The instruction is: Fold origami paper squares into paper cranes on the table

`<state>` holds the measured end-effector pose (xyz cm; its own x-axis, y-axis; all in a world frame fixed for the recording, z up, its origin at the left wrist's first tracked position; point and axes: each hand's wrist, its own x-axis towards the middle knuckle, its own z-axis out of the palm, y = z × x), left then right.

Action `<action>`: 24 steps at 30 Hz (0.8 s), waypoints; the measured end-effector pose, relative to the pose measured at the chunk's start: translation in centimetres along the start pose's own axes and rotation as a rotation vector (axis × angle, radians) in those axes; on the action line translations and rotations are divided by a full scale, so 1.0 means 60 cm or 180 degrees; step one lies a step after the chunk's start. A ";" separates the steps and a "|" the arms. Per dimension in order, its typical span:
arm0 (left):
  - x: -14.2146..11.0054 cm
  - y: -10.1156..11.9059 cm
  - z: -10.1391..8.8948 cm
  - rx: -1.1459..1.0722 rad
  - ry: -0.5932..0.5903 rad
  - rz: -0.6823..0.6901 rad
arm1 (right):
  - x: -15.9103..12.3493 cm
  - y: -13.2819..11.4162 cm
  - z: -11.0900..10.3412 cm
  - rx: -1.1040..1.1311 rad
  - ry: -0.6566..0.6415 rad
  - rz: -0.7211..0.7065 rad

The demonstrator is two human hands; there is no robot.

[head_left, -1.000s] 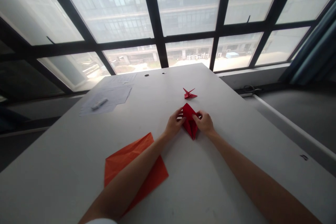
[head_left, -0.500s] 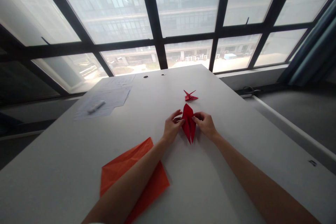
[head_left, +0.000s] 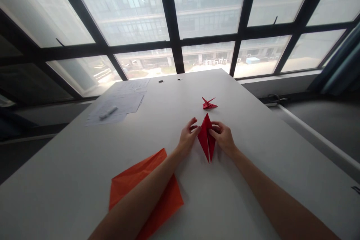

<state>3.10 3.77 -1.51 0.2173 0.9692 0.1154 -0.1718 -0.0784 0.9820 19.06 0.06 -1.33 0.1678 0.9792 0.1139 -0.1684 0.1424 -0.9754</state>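
Between my hands is a piece of red origami paper (head_left: pixel 204 137), folded into a narrow diamond with a split running up its lower half and two points toward me. My left hand (head_left: pixel 189 135) pinches its left edge with the thumb on top. On the other edge, my right hand (head_left: pixel 222 135) grips the paper between thumb and fingers. Just beyond it stands a finished red paper crane (head_left: pixel 209 104). A creased orange sheet of paper (head_left: pixel 135 174) lies under my left forearm, which hides part of it.
White printed sheets (head_left: pixel 123 101) lie at the far left of the white table (head_left: pixel 84 180), with a whitish, blurred slim object (head_left: pixel 108 112) on them. Two round holes are near the table's far edge. Large windows rise behind; a blue curtain (head_left: pixel 337 63) hangs at the right.
The upper flap of the red paper has gone from a wide, flat diamond to a long narrow one, its sides drawn inward. Both hands stay at its edges. The view has shifted slightly.
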 end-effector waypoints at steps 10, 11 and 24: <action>-0.002 0.010 0.001 -0.0224 -0.0647 -0.0525 | -0.007 0.006 0.008 -0.0541 -0.0007 -0.0329; -0.003 0.009 0.001 -0.0268 -0.0574 -0.0515 | -0.007 0.007 0.009 -0.0643 0.0109 -0.0388; 0.001 -0.010 -0.002 -0.0646 -0.0041 -0.0273 | -0.011 0.002 0.014 -0.1023 -0.0323 0.0002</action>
<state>3.08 3.89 -2.10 0.2514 0.9672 0.0359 -0.3419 0.0540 0.9382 18.10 -0.45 -1.35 0.0676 0.9910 0.1158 0.1492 0.1047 -0.9832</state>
